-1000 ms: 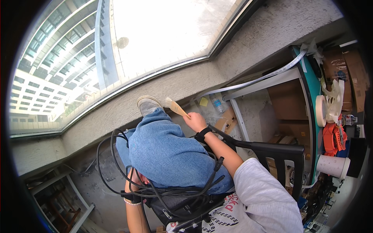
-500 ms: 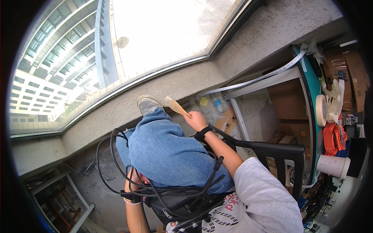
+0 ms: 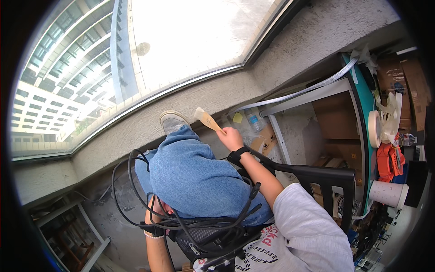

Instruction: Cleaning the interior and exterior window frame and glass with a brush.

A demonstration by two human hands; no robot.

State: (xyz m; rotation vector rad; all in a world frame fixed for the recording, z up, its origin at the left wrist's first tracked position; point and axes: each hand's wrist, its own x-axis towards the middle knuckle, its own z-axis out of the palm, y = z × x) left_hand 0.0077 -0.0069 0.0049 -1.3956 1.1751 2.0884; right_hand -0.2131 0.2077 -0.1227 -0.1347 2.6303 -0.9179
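Observation:
A flat paintbrush [image 3: 209,120] with a wooden handle and pale bristles is held by its handle in my right hand [image 3: 231,138]. The bristles point away from me, just right of the toe of my grey shoe [image 3: 173,121], with a gap between them. That foot rests at the concrete window ledge [image 3: 226,93], the leg bent in blue jeans [image 3: 190,172]. My left hand [image 3: 159,206] is beside and partly under the thigh, behind black cables [image 3: 136,217]; its fingers are mostly hidden.
A black chair armrest [image 3: 308,171] is at my right. Beyond it stands a green-edged table [image 3: 362,95] bearing a tape roll [image 3: 374,129], an orange tool [image 3: 387,163] and a white cup [image 3: 385,194]. A plastic bottle [image 3: 254,122] and cardboard boxes [image 3: 337,118] lie lower.
My right hand and the paintbrush have shifted slightly right, and the bristles have tipped a little farther from the shoe. My left hand stays put.

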